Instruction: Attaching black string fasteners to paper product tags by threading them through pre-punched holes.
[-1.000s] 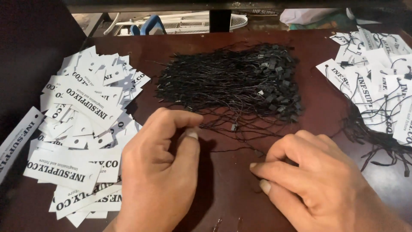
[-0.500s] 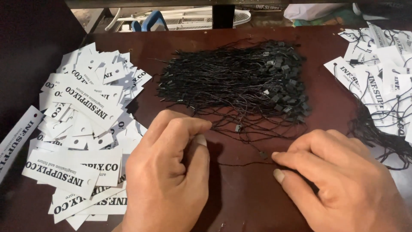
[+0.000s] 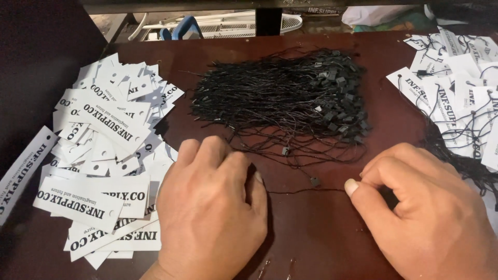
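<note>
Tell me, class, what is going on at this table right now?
A person works at a dark reddish-brown wooden table. The right hand pinches one thin black string with a small plastic fastener, drawn out from the heap of black strings. The left hand rests palm down on the table, beside a loose pile of white paper tags with black print. At the far right lie white tags already threaded with strings.

Dark red-brown table (image 3: 311, 243) fills most of frame, glossy, w/ light glare at centre. Black surface (image 3: 36, 57) at upper left. Top edge: white wire rack (image 3: 228, 26) w/ a blue item (image 3: 187, 26); dark post (image 3: 268, 21) at top centre; crumpled cloth (image 3: 384, 15) at upper right.
</note>
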